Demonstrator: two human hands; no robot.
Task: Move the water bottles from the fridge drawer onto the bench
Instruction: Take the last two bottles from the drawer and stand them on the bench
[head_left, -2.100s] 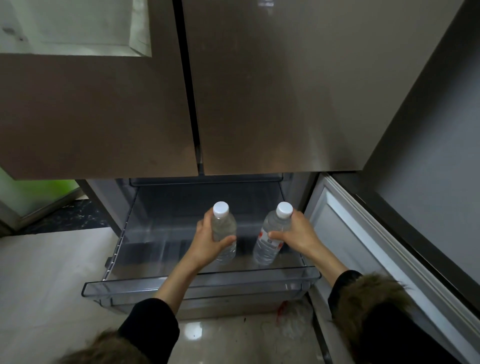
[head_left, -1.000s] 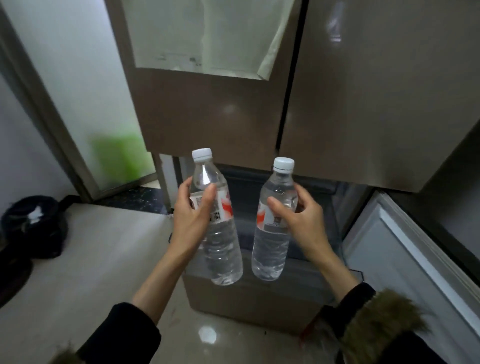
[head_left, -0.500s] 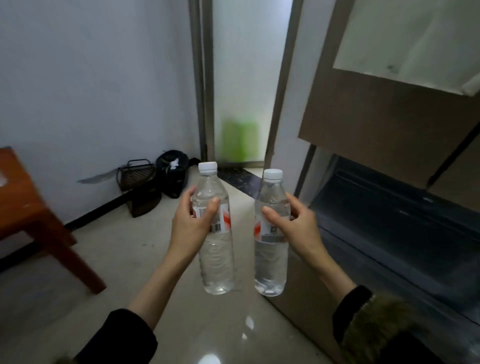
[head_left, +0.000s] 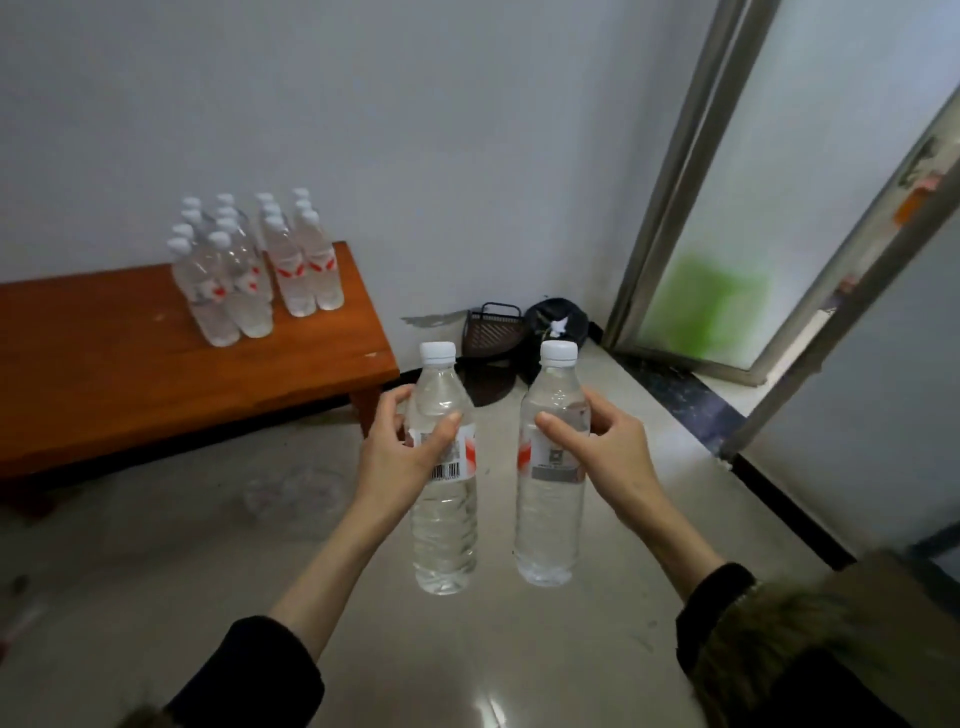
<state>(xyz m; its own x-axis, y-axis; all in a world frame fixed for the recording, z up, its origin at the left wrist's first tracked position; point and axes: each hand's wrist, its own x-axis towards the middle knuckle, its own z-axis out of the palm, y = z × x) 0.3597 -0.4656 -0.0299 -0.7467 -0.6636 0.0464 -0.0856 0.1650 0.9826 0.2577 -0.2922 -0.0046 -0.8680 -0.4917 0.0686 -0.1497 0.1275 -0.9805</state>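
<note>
Both hands are up in front of the person, each wrapped round a water bottle. Her left hand (head_left: 402, 452) grips the left bottle (head_left: 444, 483) at its label, thumb across the front and fingers curled behind; the right hand (head_left: 605, 457) grips the right bottle (head_left: 550, 467) the same way, thumb lying over the label. The two bottles hang upright and side by side over the floor (head_left: 218, 561), close to each other but not touching, white caps on, clear water inside, red-and-white labels facing the person. Dark sleeves cover the forearms, and the right sleeve (head_left: 769, 634) has a furry cuff.

Off to the left stands the counter (head_left: 104, 364), a reddish-brown wooden one set against the pale wall (head_left: 415, 130). A cluster of bottles (head_left: 249, 265) of the same kind stands upright on it near its right end, packed in rows with their caps up. The held bottles are well apart from that counter, out over the glossy pale floor.

In the corner beyond the bottles sit a dark mesh basket (head_left: 493, 332) and a black bag (head_left: 558, 322), just beside each other. To the right runs a frosted glass door (head_left: 779, 182) in a metal frame, with a green blur behind the pane.
</note>
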